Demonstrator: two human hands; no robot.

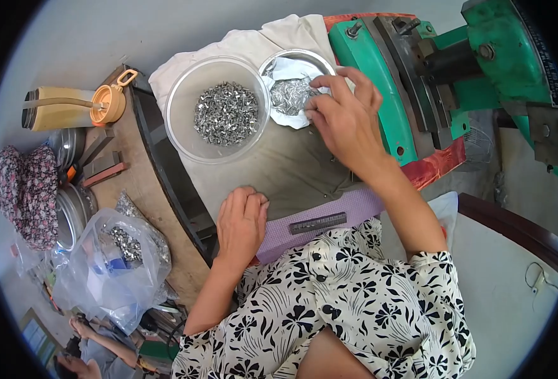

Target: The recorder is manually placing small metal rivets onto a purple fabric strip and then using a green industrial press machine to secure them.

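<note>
My right hand (348, 120) is over the right edge of a round metal bowl (299, 53), lined with white paper and holding thin shiny metal pins (291, 93). Its thumb and forefinger come together at the pins; the other fingers are bent and apart. What sits in that pinch is too small to make out. On the grey-green cloth (298, 161), my left hand (241, 221) rests with its fingers bent and close together, their tips partly hidden. Beyond it stands a clear plastic tub (183, 136) of small metal parts (226, 114). A dark slotted strip (317, 223) lies on the purple mat (348, 205) before me.
A green machine (370, 82) with a dark metal bed stands close on the right. At left, a wooden bench (178, 252) bears a plastic bag (111, 265), metal bars (105, 167) and a yellow bottle (61, 108). Another person (105, 350) is at the lower left.
</note>
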